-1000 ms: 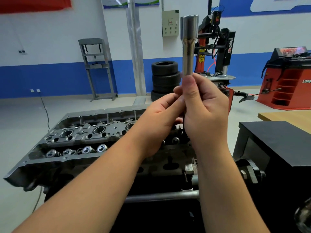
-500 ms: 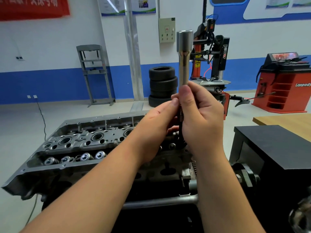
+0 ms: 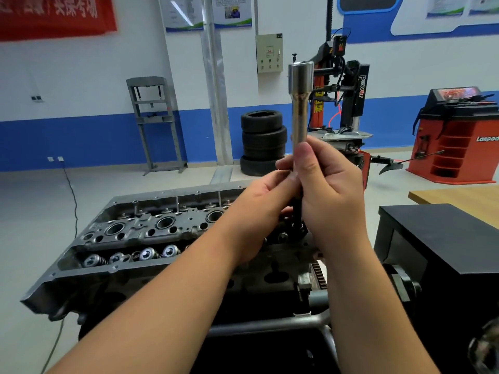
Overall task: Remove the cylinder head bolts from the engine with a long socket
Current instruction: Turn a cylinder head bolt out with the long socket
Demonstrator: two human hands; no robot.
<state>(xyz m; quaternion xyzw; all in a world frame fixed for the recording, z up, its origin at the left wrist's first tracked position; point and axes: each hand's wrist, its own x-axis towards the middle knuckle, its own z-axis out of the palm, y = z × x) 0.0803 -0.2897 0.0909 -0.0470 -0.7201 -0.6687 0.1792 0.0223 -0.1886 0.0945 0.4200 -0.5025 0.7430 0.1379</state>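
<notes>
A long chrome socket (image 3: 299, 103) stands upright over the right end of the grey cylinder head (image 3: 140, 228). My right hand (image 3: 329, 190) grips its lower shaft, thumb pressed up along the metal. My left hand (image 3: 259, 211) holds the same shaft from the left side, fingers curled round it. A dark bolt shank (image 3: 297, 214) shows below the socket between my palms, and its lower end sits at the head's surface. Valve springs and round bores show on the left part of the head.
The engine sits on a dark stand with a metal bar (image 3: 264, 326) in front. A black cabinet (image 3: 442, 238) stands to the right, with a wooden table (image 3: 464, 198) behind it. Stacked tyres (image 3: 263, 143), a tyre changer (image 3: 340, 103) and a red balancer (image 3: 459, 136) stand farther back.
The view has tilted down slightly, so the socket and both hands sit lower in the frame. Both hands keep their hold on the socket over the same spot.
</notes>
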